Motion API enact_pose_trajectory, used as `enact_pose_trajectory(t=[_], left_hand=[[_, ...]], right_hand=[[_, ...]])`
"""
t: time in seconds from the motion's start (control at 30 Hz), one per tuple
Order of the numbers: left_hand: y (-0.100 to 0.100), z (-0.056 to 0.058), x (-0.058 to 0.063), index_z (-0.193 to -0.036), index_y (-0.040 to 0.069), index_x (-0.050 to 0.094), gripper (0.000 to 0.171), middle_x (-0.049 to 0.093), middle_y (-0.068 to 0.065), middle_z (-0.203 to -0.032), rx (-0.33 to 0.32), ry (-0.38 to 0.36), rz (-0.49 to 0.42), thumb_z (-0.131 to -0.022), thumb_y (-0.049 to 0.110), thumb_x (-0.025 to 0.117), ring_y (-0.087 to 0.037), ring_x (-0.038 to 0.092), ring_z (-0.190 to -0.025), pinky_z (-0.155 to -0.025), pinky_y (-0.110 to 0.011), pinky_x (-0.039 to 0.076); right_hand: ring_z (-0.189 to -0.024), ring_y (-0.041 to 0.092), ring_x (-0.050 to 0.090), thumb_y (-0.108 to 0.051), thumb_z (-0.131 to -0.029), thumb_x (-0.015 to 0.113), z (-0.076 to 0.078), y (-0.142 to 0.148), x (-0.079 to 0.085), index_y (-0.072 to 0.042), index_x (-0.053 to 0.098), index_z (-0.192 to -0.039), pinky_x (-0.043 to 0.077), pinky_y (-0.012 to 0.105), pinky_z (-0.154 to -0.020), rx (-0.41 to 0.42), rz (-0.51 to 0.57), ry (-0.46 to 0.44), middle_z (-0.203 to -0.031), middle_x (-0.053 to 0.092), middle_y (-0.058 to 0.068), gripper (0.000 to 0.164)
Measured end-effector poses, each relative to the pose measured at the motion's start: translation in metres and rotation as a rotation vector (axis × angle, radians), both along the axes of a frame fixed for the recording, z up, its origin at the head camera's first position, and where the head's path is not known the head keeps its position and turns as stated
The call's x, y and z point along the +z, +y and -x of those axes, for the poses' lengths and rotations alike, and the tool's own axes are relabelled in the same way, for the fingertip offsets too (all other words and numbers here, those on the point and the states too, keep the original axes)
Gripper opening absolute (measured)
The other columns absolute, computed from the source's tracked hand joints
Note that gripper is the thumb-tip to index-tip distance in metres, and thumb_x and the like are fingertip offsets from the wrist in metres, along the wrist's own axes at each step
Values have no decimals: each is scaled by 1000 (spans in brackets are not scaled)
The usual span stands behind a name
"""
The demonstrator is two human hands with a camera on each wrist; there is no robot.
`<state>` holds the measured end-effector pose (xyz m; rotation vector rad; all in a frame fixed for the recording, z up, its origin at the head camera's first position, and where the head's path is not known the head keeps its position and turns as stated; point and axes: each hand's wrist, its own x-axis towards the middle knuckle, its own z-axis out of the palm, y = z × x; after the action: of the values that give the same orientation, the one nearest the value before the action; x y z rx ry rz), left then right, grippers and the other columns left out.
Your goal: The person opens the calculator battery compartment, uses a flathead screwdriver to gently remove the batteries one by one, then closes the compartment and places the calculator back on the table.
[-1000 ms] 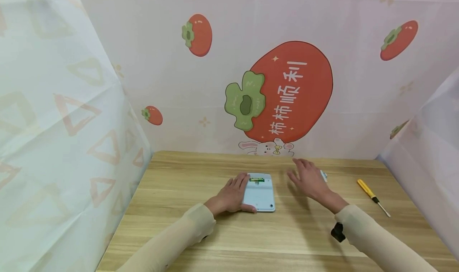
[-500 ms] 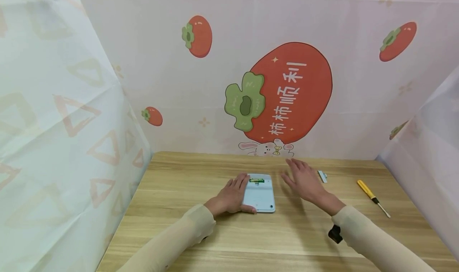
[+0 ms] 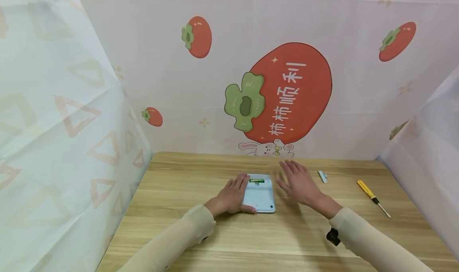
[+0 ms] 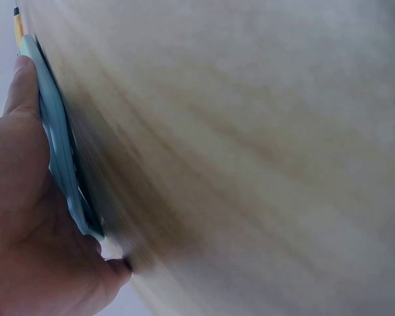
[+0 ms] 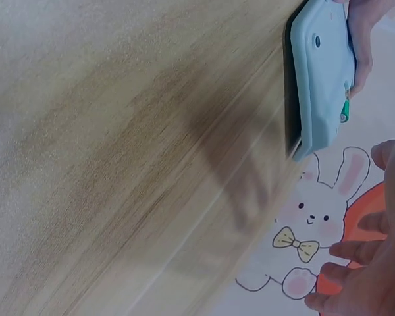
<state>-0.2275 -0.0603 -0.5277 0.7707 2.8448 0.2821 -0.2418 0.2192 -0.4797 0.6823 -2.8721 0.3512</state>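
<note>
A flat light-blue calculator (image 3: 261,198) lies back side up on the table, its battery bay uncovered. One green battery (image 3: 256,180) sits in that bay. My left hand (image 3: 231,194) holds the calculator by its left side, thumb along the near edge and fingers reaching toward the far end. In the left wrist view the thumb lies against the calculator's side (image 4: 59,125). To the right, my right hand (image 3: 299,184) hovers above the table, fingers spread and nothing in them. A small pale battery cover (image 3: 322,176) lies beyond that hand.
A screwdriver (image 3: 367,190) with a yellow handle lies at the right of the wooden table (image 3: 186,240). Behind stands a wall sheet (image 3: 172,72) with printed persimmons, and more sheets close off both sides.
My right hand has moved left, away from the battery cover and toward the calculator, so the cover is now fully visible. My left hand and the calculator have stayed put.
</note>
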Motion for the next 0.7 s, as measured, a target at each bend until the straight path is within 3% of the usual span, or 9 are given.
enact_pose_trajectory(t=[0.47,0.7], left_hand=[[1,-1,1,-168,6,14,123,18,-15,-174,-3,7,-12,-85,79,70,-30,29,-158,-127,-53,29],[0,3,-10,-168,7,12,125,16,-15,-174,-9,26,-27,-84,79,69,-31,27,-158,-127,-55,29]], right_hand=[[-149,50,39,-41,-101,71,-4,-7,-3,0,43,-159,29,72,-119,99,-23,2,-161,44,29,76],[-151,49,37,-44,-100,71,-5,-11,-2,-1,42,-160,27,70,-121,128,-34,-9,-162,42,28,79]])
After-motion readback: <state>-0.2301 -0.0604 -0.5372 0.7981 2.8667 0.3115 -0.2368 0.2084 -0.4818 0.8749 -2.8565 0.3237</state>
